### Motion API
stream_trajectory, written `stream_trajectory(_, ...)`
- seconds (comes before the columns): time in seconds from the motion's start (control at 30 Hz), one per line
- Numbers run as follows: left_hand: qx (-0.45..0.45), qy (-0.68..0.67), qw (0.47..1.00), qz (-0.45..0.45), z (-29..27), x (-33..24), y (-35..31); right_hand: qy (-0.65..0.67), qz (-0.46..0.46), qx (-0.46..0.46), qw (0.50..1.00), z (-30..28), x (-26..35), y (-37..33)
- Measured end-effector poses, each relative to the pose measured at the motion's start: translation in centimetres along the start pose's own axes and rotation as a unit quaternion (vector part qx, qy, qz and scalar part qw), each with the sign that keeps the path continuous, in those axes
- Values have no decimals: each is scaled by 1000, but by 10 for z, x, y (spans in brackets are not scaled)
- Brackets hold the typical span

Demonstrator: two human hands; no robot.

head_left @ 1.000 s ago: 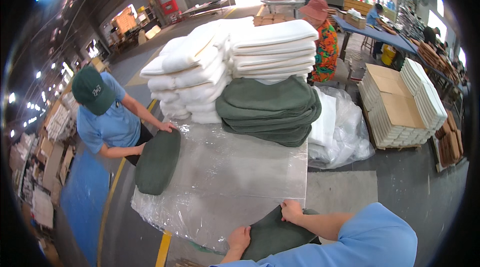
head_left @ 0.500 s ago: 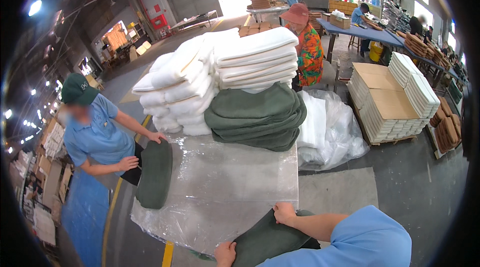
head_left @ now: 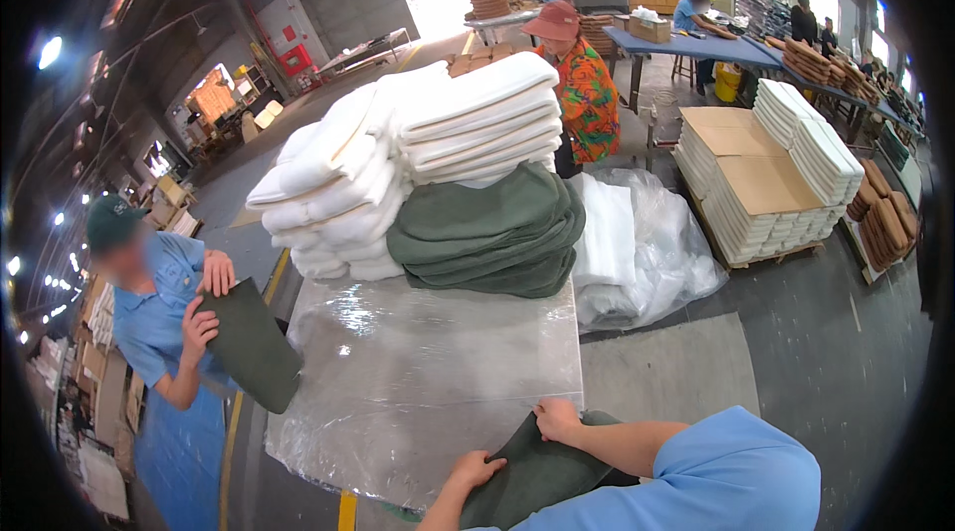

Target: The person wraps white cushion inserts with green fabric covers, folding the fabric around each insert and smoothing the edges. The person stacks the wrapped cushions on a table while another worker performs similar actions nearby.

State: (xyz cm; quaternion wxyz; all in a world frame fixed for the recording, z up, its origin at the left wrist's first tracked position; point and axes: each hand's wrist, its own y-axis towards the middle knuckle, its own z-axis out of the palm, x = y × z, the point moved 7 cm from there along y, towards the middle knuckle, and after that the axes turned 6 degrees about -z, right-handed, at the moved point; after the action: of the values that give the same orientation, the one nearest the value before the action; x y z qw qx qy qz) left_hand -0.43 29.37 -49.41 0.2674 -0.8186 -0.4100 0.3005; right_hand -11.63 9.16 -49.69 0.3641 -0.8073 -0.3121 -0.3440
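Note:
At the table's near edge I hold a dark green cushion cover (head_left: 522, 476). My left hand (head_left: 477, 469) is closed on its left edge, thumb over the fabric. Farther up and to the right, my right hand (head_left: 557, 420) pinches the cover's top edge. Part of the cover is hidden under my right forearm and sleeve. In front of my hands is the plastic-wrapped table top (head_left: 428, 372). A pile of similar dark green covers (head_left: 482, 233) lies toward its far side.
White padding stacks (head_left: 477, 118) rise behind the green pile. On the left, a co-worker (head_left: 159, 292) holds another green cover (head_left: 254, 342). A person in a red hat (head_left: 587, 98) stands beyond. Clear plastic bagging (head_left: 662, 253) and a loaded pallet (head_left: 766, 193) are at right.
My left hand has slid up the cover's edge, nearer my right hand. The co-worker has lifted their green cover off the table and tilted it. The view has shifted slightly.

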Motion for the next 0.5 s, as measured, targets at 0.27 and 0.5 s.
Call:
stream_trajectory(0.27,-275,-120,954,22,18,2,-25,-18,19,-3,1000,8,-19,2)
stream_trajectory(0.5,-243,-77,967,10,10,-3,-18,-26,18,10,999,9,-13,10)
